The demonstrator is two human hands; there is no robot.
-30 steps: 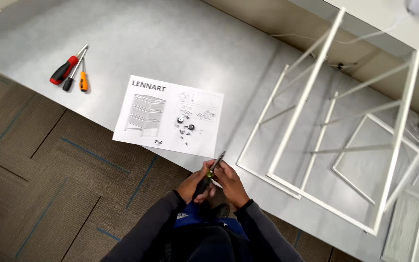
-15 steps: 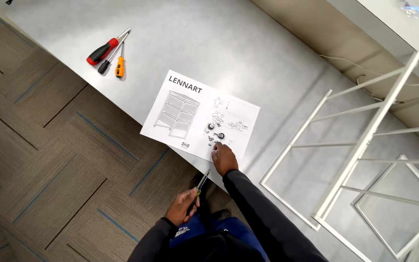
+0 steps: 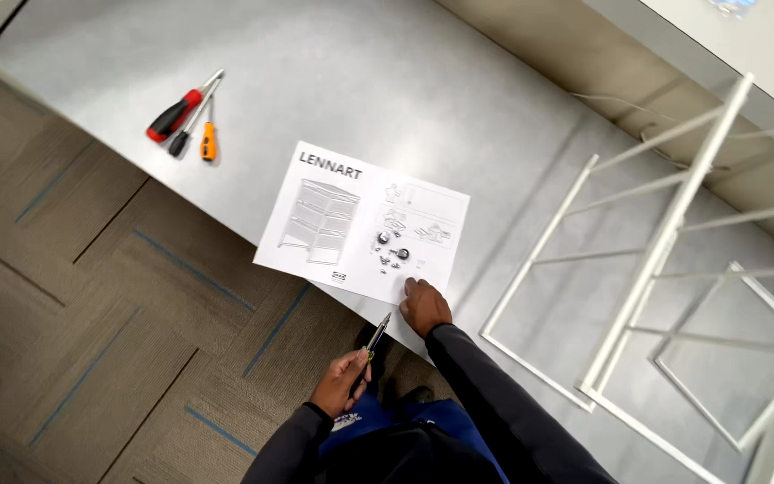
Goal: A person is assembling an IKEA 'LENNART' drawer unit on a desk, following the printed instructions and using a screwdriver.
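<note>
White frame (image 3: pixel 665 242) parts lie flat and unjoined on the grey table (image 3: pixel 459 99), so by the look of it assembly has barely begun. A few small fittings (image 3: pixel 391 251) sit on the instruction sheet (image 3: pixel 333 215). The right hand (image 3: pixel 425 306) rests curled at the sheet's near corner, by the table edge; whether it holds anything cannot be told. The left hand (image 3: pixel 342 384) grips a screwdriver (image 3: pixel 371 345) over the carpet (image 3: pixel 91 341). Three more screwdrivers (image 3: pixel 185 116) lie well apart, with bare tabletop between.

Grey bench (image 3: pixel 423 81) carried a manual (image 3: pixel 362 221), three screwdrivers (image 3: pixel 185 116) near its edge, small fittings (image 3: pixel 391 246) on the manual, white frame (image 3: pixel 665 260).
</note>
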